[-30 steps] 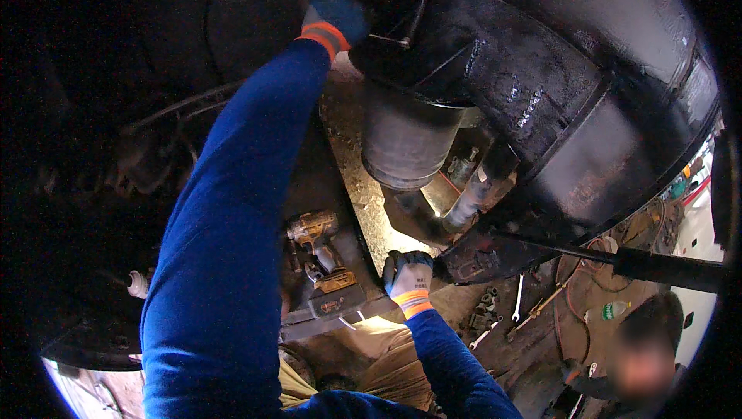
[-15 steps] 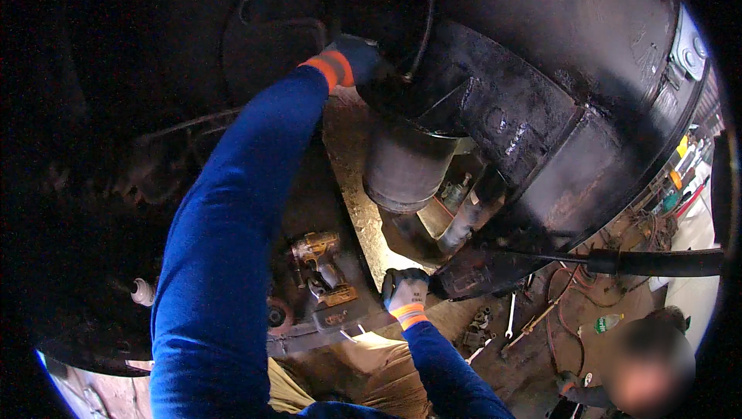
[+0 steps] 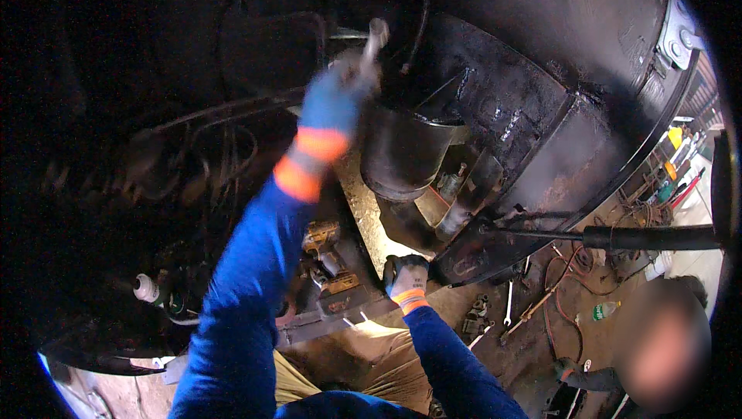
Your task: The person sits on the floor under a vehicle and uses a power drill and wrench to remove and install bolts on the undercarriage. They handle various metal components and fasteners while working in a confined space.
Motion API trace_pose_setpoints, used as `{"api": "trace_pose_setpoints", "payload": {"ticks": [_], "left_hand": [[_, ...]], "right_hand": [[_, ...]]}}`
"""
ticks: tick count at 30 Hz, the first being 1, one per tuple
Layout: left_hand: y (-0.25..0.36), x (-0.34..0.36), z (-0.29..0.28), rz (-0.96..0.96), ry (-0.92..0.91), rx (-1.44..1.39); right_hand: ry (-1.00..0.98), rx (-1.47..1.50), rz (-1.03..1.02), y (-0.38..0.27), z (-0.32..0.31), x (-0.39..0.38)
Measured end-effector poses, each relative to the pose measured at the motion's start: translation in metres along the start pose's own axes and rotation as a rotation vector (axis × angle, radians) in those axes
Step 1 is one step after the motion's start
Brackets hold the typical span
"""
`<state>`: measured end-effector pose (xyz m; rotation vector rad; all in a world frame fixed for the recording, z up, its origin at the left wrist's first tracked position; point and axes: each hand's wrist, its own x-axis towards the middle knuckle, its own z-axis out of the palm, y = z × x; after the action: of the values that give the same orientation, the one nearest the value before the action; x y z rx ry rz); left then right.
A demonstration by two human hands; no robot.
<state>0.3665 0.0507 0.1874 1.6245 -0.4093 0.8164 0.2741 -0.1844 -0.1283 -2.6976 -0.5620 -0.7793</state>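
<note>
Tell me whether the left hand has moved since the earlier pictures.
Yes: the gloved left hand has come back toward the person, lower in view against the black cylinder.

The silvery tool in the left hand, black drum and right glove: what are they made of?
The tool: probably bare, shiny metal, since it looks silvery, though it's blurred. The drum: maybe rubber or painted metal; its side looks smooth and dull. The right glove: likely fabric, pale at the back, perhaps rubber-coated where it's darker.

Gloved hands, one with metal tool
</note>
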Motion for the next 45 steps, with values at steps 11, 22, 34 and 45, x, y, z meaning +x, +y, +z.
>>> {"api": "trace_pose_setpoints", "payload": {"ticks": [11,22,34,45], "left_hand": [[0.038,-0.324,-0.014,0.025,-0.2,0.47],[0.016,-0.389,-0.102,-0.11,-0.014,0.904],[0.024,-0.448,-0.197,-0.066,-0.115,1.09],[-0.017,-0.484,-0.253,-0.145,-0.087,1.276]], "right_hand": [[-0.45,1.202,0.248,-0.078,-0.179,-0.001],[0.234,0.972,0.168,-0.11,-0.3,0.181],[0.412,0.859,0.113,-0.035,-0.155,0.318],[0.605,0.572,0.127,-0.039,-0.112,0.321]]}}
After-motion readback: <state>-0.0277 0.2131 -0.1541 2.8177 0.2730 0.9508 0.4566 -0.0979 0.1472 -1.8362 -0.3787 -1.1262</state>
